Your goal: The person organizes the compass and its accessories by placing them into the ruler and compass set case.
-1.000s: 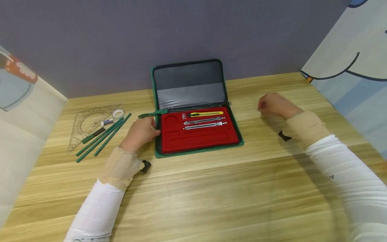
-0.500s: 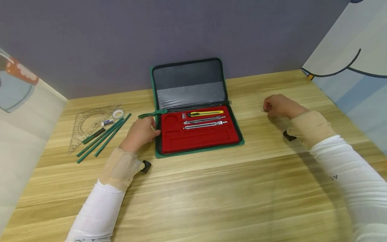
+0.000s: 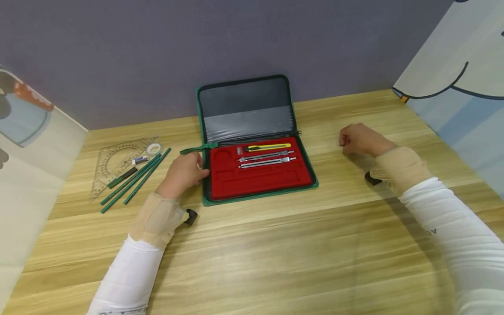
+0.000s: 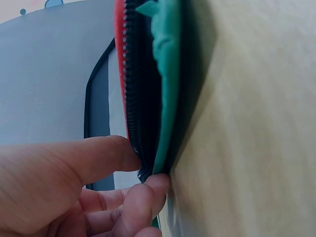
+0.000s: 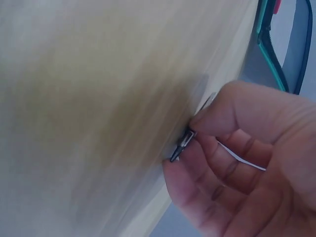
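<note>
The left hand (image 3: 183, 175) grips the green case (image 3: 248, 98) by its edge; well apart, the right hand (image 3: 364, 138) pinches a small metal piece (image 5: 184, 142).

Head cam's decently bright, soft even light, can't pin down the source. There's a pale glow low on the table (image 3: 244, 262) and a soft-edged shadow under the right sleeve (image 3: 445, 227). The lid pocket (image 3: 249, 125) catches a milky sheen. Both wrist cams look dimmer, cooler and hazy: wood's a blur, though the zipper (image 4: 127, 74) teeth are readable.
</note>
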`<state>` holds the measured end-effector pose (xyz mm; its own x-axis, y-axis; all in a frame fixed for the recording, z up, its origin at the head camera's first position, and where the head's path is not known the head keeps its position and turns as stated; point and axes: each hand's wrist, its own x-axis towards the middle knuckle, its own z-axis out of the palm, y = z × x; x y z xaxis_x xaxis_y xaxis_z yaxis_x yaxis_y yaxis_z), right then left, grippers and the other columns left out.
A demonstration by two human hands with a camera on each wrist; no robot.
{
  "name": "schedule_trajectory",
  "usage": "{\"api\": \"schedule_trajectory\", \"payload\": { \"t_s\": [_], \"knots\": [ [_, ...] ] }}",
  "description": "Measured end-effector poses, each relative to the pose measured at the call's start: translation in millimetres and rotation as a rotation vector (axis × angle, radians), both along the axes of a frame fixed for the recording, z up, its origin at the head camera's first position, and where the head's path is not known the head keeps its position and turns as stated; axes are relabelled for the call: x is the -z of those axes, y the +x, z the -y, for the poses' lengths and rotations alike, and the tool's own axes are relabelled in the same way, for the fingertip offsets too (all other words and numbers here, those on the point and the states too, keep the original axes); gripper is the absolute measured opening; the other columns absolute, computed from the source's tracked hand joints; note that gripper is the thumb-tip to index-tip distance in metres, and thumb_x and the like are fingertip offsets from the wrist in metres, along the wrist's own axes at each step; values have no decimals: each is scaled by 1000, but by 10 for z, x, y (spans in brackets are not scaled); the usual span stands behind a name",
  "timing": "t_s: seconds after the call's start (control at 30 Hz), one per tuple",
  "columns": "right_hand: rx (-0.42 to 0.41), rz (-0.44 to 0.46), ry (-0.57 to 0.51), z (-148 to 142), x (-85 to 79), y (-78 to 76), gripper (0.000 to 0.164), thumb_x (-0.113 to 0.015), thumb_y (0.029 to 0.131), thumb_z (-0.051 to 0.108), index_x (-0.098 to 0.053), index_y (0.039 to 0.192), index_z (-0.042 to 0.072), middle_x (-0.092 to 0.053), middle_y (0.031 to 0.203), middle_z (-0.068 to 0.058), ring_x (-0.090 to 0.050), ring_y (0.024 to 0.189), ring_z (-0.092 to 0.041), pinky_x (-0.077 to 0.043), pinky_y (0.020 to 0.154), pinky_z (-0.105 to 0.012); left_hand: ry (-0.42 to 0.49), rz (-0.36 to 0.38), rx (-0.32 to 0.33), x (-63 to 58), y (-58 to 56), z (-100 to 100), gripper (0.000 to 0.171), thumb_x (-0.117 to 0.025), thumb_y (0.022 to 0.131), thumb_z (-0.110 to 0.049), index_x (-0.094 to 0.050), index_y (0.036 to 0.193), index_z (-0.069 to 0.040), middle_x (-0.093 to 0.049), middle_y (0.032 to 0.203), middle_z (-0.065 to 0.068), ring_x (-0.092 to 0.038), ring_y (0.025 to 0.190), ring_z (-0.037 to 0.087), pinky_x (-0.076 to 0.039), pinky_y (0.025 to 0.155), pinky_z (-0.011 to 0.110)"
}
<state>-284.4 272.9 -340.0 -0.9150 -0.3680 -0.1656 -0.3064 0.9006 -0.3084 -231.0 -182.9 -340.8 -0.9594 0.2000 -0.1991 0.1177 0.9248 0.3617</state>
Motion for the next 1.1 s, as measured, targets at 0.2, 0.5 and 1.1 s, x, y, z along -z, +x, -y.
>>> {"api": "schedule_trajectory", "payload": {
  "t_s": [0.2,0.5,1.1],
  "knots": [
    [-27,-6,-19,85,19,31,10,-64,73,1,-56,77,4,-53,71,-4,-45,64,-18,-37,61,-32,-6,-8,3,-3,-4,6,25,-62,88,-20,-57,99,2,-64,61,6,-60,55,17,-42,59,31],
    [-65,-20,-119,279,13,103,11,-64,72,-2,-56,76,5,-53,69,-4,-45,64,-17,-38,63,-32,-3,-3,8,-3,6,29,27,-61,88,-19,-57,101,4,-64,63,7,-60,54,16,-42,57,31],
    [-208,-42,-201,831,-67,243,15,-62,66,-7,-57,74,4,-54,67,-2,-48,64,-15,-41,61,-29,-6,-15,6,-17,21,31,26,-62,87,-20,-57,99,2,-63,60,6,-59,52,15,-41,56,30]
  ]
}}
